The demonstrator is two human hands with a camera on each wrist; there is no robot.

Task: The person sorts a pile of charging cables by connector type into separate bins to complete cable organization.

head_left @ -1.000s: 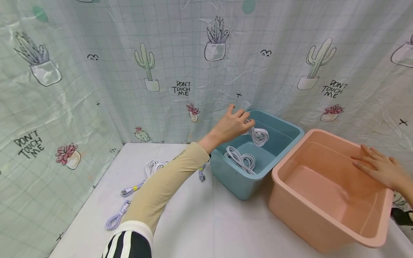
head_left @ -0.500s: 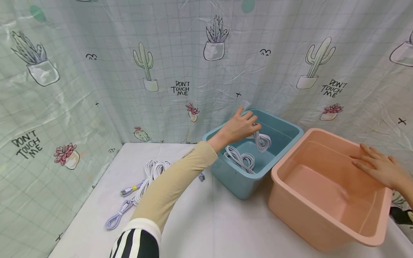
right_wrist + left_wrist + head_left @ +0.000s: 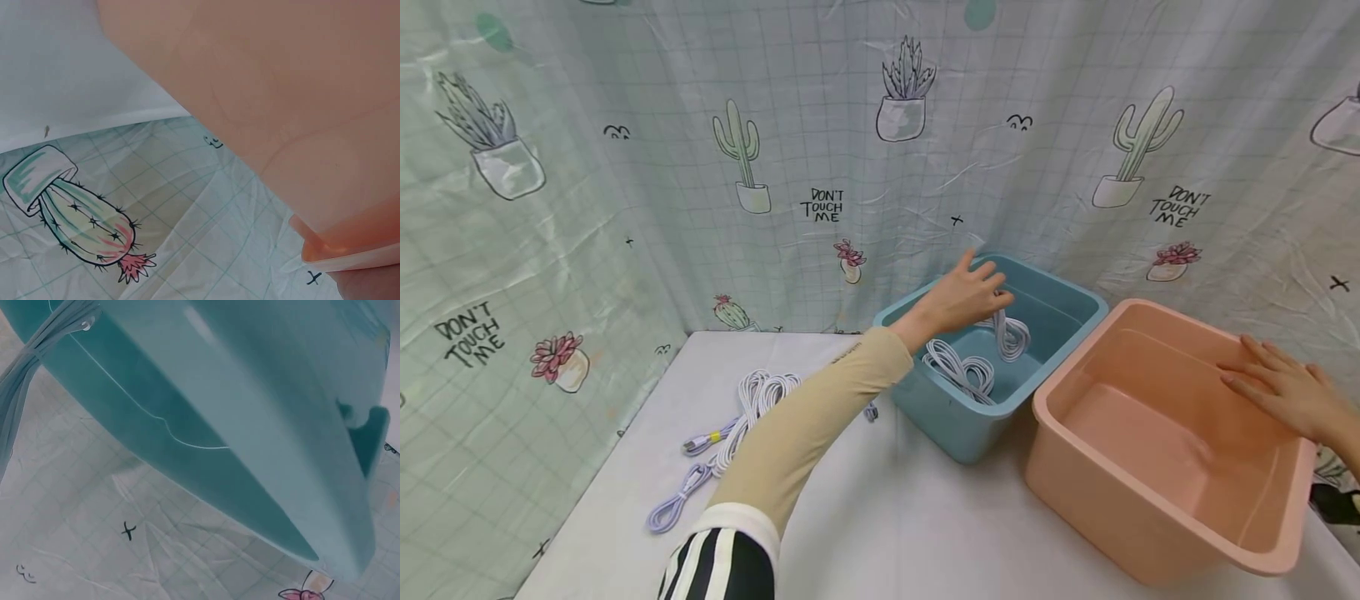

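Note:
My left hand [image 3: 961, 297] reaches over the blue bin [image 3: 947, 429] and pinches a coiled white cable [image 3: 1013, 338], whose loops hang inside the bin. In the left wrist view this bundled cable [image 3: 30, 352] shows at the upper left beside the bin wall, with a thin strand trailing across. Another white cable coil [image 3: 958, 371] lies on the bin's floor. The right hand [image 3: 1292, 393] rests on the far right rim of the pink bin [image 3: 1097, 504], fingers extended down its inner wall. At the right wrist view's lower corner, part of that hand [image 3: 369, 285] shows below the rim.
On the white table [image 3: 865, 517] at left lie several cables: a long white coil [image 3: 760, 392], a bundled cable with a yellow band [image 3: 711, 439] and a lilac one [image 3: 672, 504]. A small cable end [image 3: 870, 412] sits near the blue bin. A printed curtain [image 3: 820, 108] hangs behind.
My left hand has moved right and slightly down with the coiled cable, which hangs lower in the blue bin. The right hand stays on the pink bin's rim.

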